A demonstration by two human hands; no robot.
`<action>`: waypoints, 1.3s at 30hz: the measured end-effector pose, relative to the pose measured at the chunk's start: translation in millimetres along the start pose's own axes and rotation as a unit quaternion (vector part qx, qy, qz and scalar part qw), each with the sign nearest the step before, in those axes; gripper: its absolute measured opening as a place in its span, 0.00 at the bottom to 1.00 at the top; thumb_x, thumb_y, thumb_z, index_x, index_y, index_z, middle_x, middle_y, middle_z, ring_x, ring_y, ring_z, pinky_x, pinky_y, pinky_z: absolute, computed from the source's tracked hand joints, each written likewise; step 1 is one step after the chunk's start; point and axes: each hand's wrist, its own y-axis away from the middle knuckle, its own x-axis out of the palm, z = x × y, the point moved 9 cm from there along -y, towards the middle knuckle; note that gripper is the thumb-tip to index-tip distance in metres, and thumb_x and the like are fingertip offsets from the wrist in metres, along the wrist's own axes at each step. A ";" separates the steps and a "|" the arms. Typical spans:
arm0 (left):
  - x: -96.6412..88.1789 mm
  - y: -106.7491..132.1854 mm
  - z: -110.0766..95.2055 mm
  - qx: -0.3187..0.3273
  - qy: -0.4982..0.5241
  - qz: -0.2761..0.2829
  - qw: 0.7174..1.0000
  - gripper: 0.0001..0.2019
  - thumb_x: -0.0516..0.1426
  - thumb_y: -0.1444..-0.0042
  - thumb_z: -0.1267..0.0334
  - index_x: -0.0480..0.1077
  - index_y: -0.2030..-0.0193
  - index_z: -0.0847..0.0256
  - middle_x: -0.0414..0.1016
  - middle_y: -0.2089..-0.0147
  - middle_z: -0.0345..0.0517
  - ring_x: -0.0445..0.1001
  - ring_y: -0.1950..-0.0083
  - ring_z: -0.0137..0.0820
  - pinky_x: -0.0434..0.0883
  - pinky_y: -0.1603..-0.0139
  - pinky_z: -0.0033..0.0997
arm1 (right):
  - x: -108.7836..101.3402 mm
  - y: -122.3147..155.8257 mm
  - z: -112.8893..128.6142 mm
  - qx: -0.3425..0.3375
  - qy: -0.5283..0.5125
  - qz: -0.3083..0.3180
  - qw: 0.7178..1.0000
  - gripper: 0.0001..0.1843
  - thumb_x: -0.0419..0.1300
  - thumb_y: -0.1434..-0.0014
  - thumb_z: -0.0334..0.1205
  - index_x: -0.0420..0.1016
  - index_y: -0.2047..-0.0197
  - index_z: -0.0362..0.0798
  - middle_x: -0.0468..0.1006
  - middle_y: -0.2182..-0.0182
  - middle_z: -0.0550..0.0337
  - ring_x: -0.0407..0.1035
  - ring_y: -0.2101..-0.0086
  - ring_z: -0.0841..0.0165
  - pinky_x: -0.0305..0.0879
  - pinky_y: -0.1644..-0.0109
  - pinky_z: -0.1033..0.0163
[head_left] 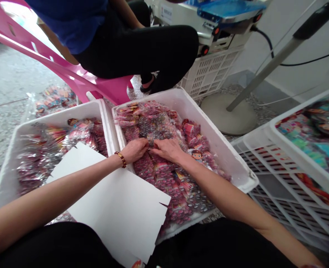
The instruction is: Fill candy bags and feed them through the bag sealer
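My left hand (136, 149) and my right hand (167, 149) meet in the middle of a white foam box (226, 149) filled with several clear, shiny packets with red and pink prints (164, 175). Both hands have their fingers curled into the pile, pinching packets where the fingertips touch. A beaded bracelet (122, 159) sits on my left wrist. What exactly lies between the fingertips is hidden by the fingers.
A second white foam box (10, 149) of similar packets stands at the left, partly under a stack of white cardboard sheets (120, 208) on my lap. A person sits on a pink chair (69, 70) ahead. White slatted crates (278, 178) stand at the right, a fan base (228, 115) behind.
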 end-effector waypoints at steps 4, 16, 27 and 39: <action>-1.0 0.2 0.1 -0.003 0.016 -0.002 1.000 0.09 0.46 0.37 0.67 0.66 0.65 0.61 0.73 0.63 0.49 0.72 0.61 0.35 0.68 0.57 0.34 | 10.6 -3.3 4.4 0.003 0.015 0.019 1.000 0.21 0.51 0.35 0.54 0.66 0.45 0.52 0.80 0.57 0.52 0.74 0.56 0.57 0.63 0.55 0.59; 1.1 0.6 0.1 0.024 0.046 -0.012 0.999 0.08 0.47 0.39 0.67 0.66 0.66 0.61 0.71 0.64 0.49 0.70 0.61 0.35 0.67 0.57 0.33 | 16.0 -9.0 7.1 0.004 0.028 0.023 0.999 0.23 0.52 0.36 0.53 0.62 0.42 0.51 0.80 0.56 0.48 0.74 0.54 0.55 0.65 0.54 0.56; 2.8 0.4 4.0 0.024 0.065 -0.010 0.998 0.07 0.48 0.40 0.67 0.66 0.67 0.61 0.70 0.64 0.47 0.69 0.62 0.34 0.67 0.57 0.33 | 16.4 -11.9 8.7 0.005 0.041 0.015 0.999 0.22 0.51 0.35 0.51 0.62 0.42 0.49 0.81 0.58 0.47 0.75 0.56 0.54 0.67 0.56 0.55; -4.9 23.4 -19.6 0.063 -0.029 -0.007 0.998 0.06 0.50 0.38 0.63 0.65 0.60 0.63 0.68 0.59 0.50 0.70 0.60 0.36 0.68 0.59 0.35 | -4.2 0.9 5.6 -0.022 -0.007 0.026 0.999 0.16 0.50 0.35 0.41 0.66 0.45 0.51 0.80 0.55 0.51 0.74 0.56 0.59 0.63 0.57 0.60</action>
